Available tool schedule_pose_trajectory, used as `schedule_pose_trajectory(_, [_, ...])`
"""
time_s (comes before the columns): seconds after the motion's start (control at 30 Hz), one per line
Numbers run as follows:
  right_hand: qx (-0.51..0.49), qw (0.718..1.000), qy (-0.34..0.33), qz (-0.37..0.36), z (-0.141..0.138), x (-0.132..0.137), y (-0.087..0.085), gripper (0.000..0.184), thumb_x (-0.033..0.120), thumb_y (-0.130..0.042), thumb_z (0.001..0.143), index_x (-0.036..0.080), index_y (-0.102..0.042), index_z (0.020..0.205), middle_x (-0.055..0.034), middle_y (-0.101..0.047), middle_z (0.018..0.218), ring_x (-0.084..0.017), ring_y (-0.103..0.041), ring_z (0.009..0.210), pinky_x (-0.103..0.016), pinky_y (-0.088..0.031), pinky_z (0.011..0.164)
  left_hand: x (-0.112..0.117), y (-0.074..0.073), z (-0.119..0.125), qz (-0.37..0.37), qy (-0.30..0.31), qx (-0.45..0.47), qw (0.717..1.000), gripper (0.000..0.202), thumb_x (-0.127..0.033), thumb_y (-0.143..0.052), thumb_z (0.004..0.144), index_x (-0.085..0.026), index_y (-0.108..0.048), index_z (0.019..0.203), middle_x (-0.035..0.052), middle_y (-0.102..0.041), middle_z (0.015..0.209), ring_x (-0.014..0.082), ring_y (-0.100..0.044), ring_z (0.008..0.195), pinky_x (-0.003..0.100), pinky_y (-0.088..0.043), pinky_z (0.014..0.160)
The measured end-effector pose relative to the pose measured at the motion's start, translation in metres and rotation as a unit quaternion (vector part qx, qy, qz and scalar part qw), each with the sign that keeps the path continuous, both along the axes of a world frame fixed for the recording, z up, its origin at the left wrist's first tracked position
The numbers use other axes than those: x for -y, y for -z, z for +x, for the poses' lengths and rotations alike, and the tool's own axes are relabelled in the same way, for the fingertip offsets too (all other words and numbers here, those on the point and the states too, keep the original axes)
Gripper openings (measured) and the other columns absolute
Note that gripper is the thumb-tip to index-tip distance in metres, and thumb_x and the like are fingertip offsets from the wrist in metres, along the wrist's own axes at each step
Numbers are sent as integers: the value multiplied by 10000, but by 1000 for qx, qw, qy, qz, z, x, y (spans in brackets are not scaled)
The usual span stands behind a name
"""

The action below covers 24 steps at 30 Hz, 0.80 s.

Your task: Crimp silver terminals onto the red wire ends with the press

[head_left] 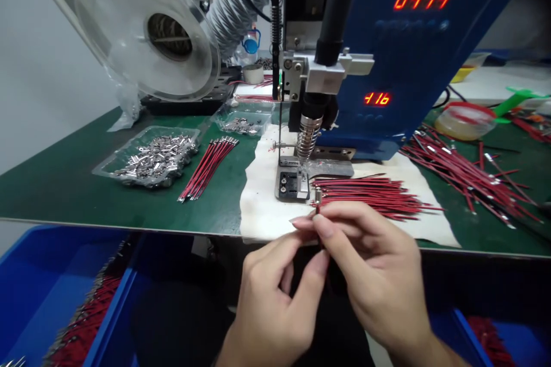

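Our right hand (pixel 381 269) pinches the wire (pixel 318 210) just below its metal connector (pixel 318 195), our left hand (pixel 278 292) gripping lower, presumably leaving that end free, near the blue machine (pixel 387 57).

**Reader:** Where does this view look from?

**Describer:** A single camera on the person's head, facing forward and down across a dark green, flat-topped table (pixel 224 206).

**Reader:** How near is it?

**Describer:** Close. The bare left hand (pixel 278 292) and bare right hand (pixel 383 269) fill much of the lower centre.

**Reader:** And its reach?

**Describer:** Wide. At lower left it looks down into a blue plastic bin (pixel 38 275), below the table's front edge; at the top, the frame crops a tall, boxy blue machine (pixel 387 63) with glowing red digits.
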State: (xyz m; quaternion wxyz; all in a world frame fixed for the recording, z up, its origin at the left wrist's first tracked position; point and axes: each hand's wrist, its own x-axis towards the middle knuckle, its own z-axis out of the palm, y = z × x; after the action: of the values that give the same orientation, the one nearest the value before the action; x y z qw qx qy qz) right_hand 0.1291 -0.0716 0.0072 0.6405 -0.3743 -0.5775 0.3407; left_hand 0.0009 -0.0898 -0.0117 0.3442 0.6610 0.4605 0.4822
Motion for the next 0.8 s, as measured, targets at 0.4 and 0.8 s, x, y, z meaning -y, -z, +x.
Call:
schedule_pose_trajectory(0.4, [-139,952,-127,-241,1,4,2,200,378,-716,843,200,-632,877,-49,-778,842,-33,-521,380,-92,-374,335,14,-4,23,-65,-54,135,987,213,-246,-621,866,-168,-700,685,-5,-648,541,51,-395,374,170,-435,482])
schedule_pose_trajectory(0.8, [-120,961,-137,-209,6,-2,6,108,325,-690,879,219,-671,867,-10,-780,830,-83,-722,679,-95,-548,593,16,2,23,-66,-49,117,990,222,-243,-613,882,-172,-690,686,-30,-637,500,81,-576,434,165,-418,472])
